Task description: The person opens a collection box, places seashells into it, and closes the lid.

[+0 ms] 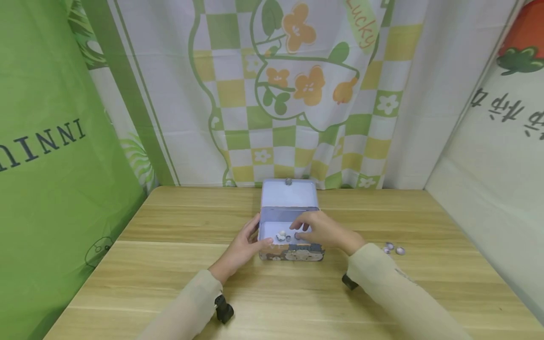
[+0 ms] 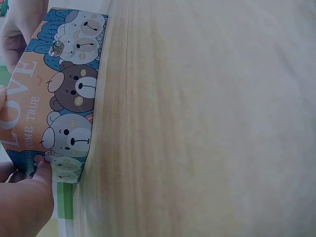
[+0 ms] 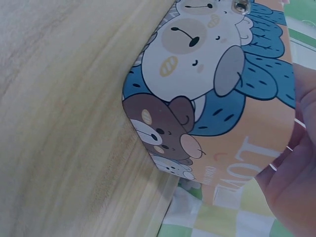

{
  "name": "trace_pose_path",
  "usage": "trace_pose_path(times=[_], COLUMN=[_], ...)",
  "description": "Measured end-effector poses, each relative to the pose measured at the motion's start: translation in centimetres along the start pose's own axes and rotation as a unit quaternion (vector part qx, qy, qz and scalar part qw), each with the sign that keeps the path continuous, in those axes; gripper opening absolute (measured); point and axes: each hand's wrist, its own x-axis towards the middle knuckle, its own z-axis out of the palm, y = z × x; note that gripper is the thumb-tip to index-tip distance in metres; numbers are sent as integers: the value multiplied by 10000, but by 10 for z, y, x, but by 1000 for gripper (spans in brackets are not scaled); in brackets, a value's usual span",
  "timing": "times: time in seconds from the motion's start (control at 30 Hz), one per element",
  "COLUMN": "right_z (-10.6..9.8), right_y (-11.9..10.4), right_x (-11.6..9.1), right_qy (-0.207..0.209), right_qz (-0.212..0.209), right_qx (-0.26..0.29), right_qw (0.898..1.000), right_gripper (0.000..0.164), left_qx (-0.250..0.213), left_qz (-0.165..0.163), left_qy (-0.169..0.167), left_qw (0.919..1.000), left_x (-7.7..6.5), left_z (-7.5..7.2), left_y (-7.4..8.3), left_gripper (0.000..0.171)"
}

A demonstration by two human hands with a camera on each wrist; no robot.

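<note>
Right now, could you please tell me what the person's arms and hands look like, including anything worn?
The left sleeve and right sleeve are long and pale beige. A small black device shows near the left sleeve's end, and a second black device near the right's. The left hand and right hand are bare, without gloves.

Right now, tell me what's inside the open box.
Small pale roundish pieces lie inside the box, toward its front. The right hand covers part of the right side, so whatever lies beneath cannot be seen.
</note>
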Motion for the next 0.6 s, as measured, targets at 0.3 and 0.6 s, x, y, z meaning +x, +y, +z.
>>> trace_pose_path(times=[0.3, 0.6], right_z=[-7, -20], right_y=[-1, -2], right_x=[-7, -22], right_qy=[197, 516], right_qz=[-241, -298], right_qx=[-343, -432], right_qw=[9989, 9973], right_gripper=[21, 19], left_qx=[29, 8], left_qz=[29, -47], left_qy=[-19, 38], left_qw=[10000, 10000], left_x=[-1, 0], left_z=[0, 0], left_y=[0, -1], left_gripper=[87, 87])
